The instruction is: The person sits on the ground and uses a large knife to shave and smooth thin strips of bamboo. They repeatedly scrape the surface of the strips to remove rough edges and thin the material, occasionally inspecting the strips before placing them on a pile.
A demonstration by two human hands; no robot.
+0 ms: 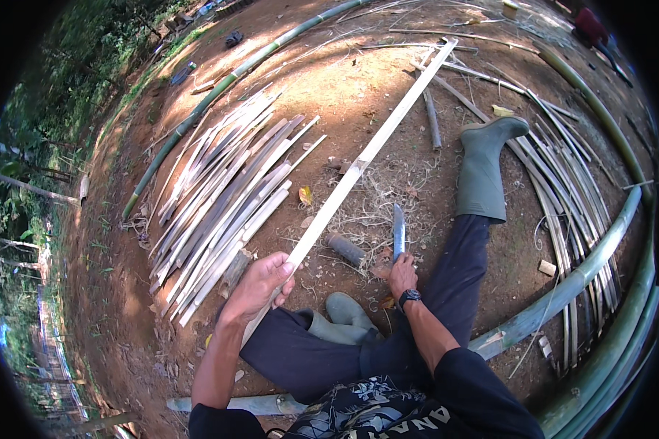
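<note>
My left hand (262, 284) is closed round the near part of a long pale bamboo strip (329, 206). The strip slants away from me to the upper right, and its far end lies over other strips on the ground. In my right hand (403, 278) is a knife (398, 228), its blade pointing away from me and apart from the strip; the handle is hidden in my fingers. Thin curled shavings (388, 194) cover the dirt beyond the blade. A short dark piece of wood (346, 249) lies between the strip and the knife.
Many split strips (223, 212) lie heaped at the left, more (575, 219) at the right. Green bamboo poles (220, 91) border both sides; one thick pole (556, 293) passes beside my right leg. My rubber boot (483, 164) stretches forward. Another person (592, 33) is at the far right.
</note>
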